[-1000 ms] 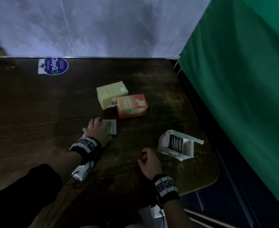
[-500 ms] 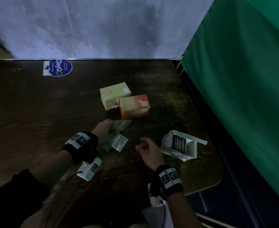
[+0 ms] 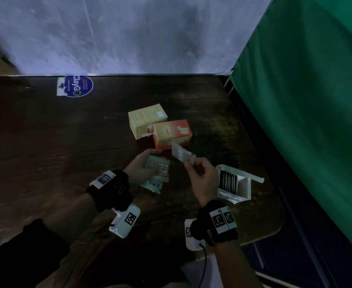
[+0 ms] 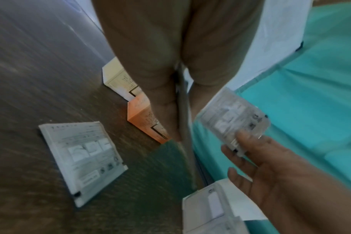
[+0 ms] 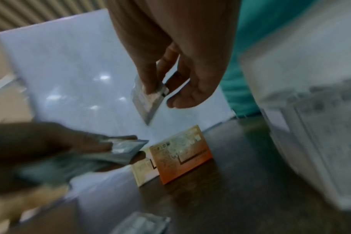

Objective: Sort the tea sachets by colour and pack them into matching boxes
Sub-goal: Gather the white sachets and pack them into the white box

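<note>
My left hand [image 3: 148,165] holds a small stack of pale sachets [image 3: 159,169] just above the table. My right hand [image 3: 189,164] pinches one pale sachet [image 3: 181,155] by its corner in the air, in front of the orange box [image 3: 172,133]. The right wrist view shows that pinched sachet [image 5: 148,98] between thumb and fingers. Another pale sachet [image 4: 82,158] lies flat on the table under my left hand. A yellow box [image 3: 148,119] stands closed behind the orange one. To the right, a white box [image 3: 243,188] lies open, with dark sachets [image 3: 229,181] standing in it.
The dark wooden table [image 3: 46,152] ends close at the right, beside a green curtain [image 3: 306,111]. A pale wall [image 3: 129,34] stands behind it, and a blue round sticker [image 3: 78,86] lies at the far edge. The rounded front right corner is near the white box.
My left hand has lifted the sachets off the table and turned palm up. My right hand rose from the table edge and now pinches one sachet taken from beside that stack.
</note>
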The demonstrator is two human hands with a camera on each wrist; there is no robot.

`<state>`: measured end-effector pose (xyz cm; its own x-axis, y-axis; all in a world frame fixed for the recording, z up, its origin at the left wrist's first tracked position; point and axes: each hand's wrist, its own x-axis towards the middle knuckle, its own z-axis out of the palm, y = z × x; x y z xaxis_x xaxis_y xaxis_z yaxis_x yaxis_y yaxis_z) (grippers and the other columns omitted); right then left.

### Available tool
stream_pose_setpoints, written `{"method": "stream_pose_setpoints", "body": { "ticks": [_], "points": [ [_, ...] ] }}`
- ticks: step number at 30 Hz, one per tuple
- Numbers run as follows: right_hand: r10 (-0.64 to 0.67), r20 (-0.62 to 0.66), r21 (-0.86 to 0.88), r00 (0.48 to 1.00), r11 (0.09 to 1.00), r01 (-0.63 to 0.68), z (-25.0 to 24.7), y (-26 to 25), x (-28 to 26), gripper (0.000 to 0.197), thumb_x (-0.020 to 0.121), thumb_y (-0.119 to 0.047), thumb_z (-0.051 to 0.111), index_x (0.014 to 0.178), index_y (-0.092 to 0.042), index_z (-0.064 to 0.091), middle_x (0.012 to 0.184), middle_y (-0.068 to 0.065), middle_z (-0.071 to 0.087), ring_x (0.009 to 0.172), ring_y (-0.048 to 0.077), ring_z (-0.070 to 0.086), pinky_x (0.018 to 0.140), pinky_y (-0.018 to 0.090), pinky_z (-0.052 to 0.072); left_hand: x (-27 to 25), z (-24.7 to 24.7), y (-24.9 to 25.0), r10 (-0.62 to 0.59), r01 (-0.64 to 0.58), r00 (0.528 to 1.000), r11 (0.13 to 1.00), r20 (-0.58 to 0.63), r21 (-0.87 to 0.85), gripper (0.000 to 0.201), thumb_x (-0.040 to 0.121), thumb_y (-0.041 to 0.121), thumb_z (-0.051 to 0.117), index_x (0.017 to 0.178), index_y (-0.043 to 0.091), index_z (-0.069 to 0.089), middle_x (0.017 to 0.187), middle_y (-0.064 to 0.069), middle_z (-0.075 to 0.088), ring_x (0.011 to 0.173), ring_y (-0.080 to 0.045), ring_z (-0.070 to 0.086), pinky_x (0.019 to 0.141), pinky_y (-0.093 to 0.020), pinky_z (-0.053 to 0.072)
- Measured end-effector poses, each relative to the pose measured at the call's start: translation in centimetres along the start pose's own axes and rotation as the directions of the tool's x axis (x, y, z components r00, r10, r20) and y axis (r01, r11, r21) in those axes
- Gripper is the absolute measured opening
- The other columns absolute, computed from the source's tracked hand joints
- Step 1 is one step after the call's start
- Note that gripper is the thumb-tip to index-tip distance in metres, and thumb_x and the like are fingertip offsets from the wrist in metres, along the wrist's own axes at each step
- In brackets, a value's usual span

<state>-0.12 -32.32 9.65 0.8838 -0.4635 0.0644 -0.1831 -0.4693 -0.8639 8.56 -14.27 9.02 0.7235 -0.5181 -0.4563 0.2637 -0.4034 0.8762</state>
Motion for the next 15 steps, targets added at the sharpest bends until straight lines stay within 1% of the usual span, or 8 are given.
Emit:
{"method": "stream_pose_setpoints", "body": {
  "ticks": [2, 4, 5, 7, 9, 11, 13, 15],
  "points": [
    [-0.186, 0.076, -0.175, 0.980, 0.965, 0.196, 0.2, -0.1, -0.5, 0.008, 0.082, -0.010, 0.070, 0.086, -0.013, 0.065, 0.104, -0.006, 0.058, 0.094, -0.002, 0.054, 0.078, 0.013, 0.046, 0.1, 0.5, 0.2, -0.005, 0.006, 1.000, 0.996, 0.015, -0.089, 0.045, 0.091, -0.004, 0.050, 0.132, 0.013, 0.040, 0.105, -0.001, 0.058, 0.087, -0.013, 0.062, 0.059, -0.019, 0.054],
    [-0.261, 0.224, -0.286, 0.939, 0.903, 0.320, 0.7, 0.1, -1.0, 0.011, 0.078, -0.005, 0.070, 0.085, -0.011, 0.064, 0.115, 0.000, 0.058, 0.107, 0.012, 0.055, 0.086, 0.023, 0.050, 0.1, 1.1, 0.6, 0.004, -0.004, 1.000, 0.985, 0.003, -0.171, 0.036, 0.095, -0.005, 0.040, 0.128, 0.010, 0.040, 0.100, -0.002, 0.057, 0.082, -0.012, 0.060, 0.055, -0.016, 0.053],
    [-0.273, 0.279, -0.287, 0.921, 0.891, 0.351, 0.9, 0.2, -1.2, 0.012, 0.077, -0.005, 0.071, 0.085, -0.010, 0.064, 0.119, 0.001, 0.057, 0.110, 0.015, 0.054, 0.087, 0.026, 0.051, 0.1, 1.3, 0.8, 0.014, -0.016, 1.000, 0.981, -0.015, -0.194, 0.034, 0.096, -0.004, 0.038, 0.127, 0.009, 0.041, 0.101, -0.003, 0.057, 0.082, -0.014, 0.060, 0.057, -0.017, 0.054],
    [-0.278, 0.333, -0.197, 0.901, 0.914, 0.355, 1.0, 0.1, -1.4, 0.010, 0.078, -0.008, 0.070, 0.085, -0.010, 0.063, 0.126, 0.001, 0.055, 0.116, 0.013, 0.052, 0.090, 0.025, 0.051, 0.0, 1.4, 1.0, 0.042, -0.050, 0.998, 0.978, -0.041, -0.202, 0.036, 0.095, -0.005, 0.040, 0.130, 0.006, 0.041, 0.106, -0.006, 0.058, 0.089, -0.020, 0.061, 0.065, -0.022, 0.057],
    [-0.211, 0.328, -0.059, 0.921, 0.968, 0.242, 0.8, -0.4, -1.5, 0.006, 0.083, -0.015, 0.067, 0.084, -0.014, 0.061, 0.126, -0.002, 0.054, 0.115, 0.007, 0.052, 0.091, 0.024, 0.052, -0.1, 1.3, 1.0, 0.085, -0.088, 0.996, 0.985, -0.024, -0.151, 0.043, 0.093, -0.005, 0.045, 0.134, 0.004, 0.039, 0.118, -0.012, 0.057, 0.106, -0.028, 0.060, 0.082, -0.033, 0.056],
    [-0.062, 0.230, -0.003, 0.971, 0.998, 0.065, 0.7, -0.9, -1.3, 0.013, 0.085, -0.026, 0.068, 0.082, -0.021, 0.056, 0.113, -0.005, 0.056, 0.101, 0.004, 0.056, 0.083, 0.026, 0.053, -0.4, 1.1, 0.9, 0.123, -0.120, 0.992, 0.987, 0.021, -0.110, 0.049, 0.091, -0.003, 0.051, 0.137, 0.005, 0.036, 0.126, -0.013, 0.055, 0.112, -0.027, 0.058, 0.089, -0.038, 0.054],
    [0.110, 0.121, 0.036, 0.986, 0.993, -0.116, 0.6, -0.8, -0.7, 0.030, 0.078, -0.030, 0.076, 0.094, -0.022, 0.052, 0.103, -0.008, 0.054, 0.093, 0.005, 0.055, 0.075, 0.021, 0.050, -0.6, 1.1, 1.0, 0.158, -0.156, 0.987, 0.986, 0.031, -0.052, 0.052, 0.087, 0.000, 0.059, 0.134, 0.011, 0.040, 0.118, -0.005, 0.059, 0.100, -0.012, 0.063, 0.079, -0.027, 0.056],
    [0.282, 0.154, 0.177, 0.947, 0.935, -0.307, 0.4, -0.6, -0.1, 0.050, 0.073, -0.027, 0.081, 0.111, -0.021, 0.049, 0.106, -0.008, 0.057, 0.097, 0.007, 0.058, 0.077, 0.022, 0.053, -0.6, 1.2, 1.0, 0.180, -0.180, 0.984, 0.984, -0.013, -0.004, 0.042, 0.086, 0.006, 0.064, 0.124, 0.017, 0.051, 0.104, 0.003, 0.064, 0.087, -0.007, 0.065, 0.069, -0.019, 0.055]
  ]
}}
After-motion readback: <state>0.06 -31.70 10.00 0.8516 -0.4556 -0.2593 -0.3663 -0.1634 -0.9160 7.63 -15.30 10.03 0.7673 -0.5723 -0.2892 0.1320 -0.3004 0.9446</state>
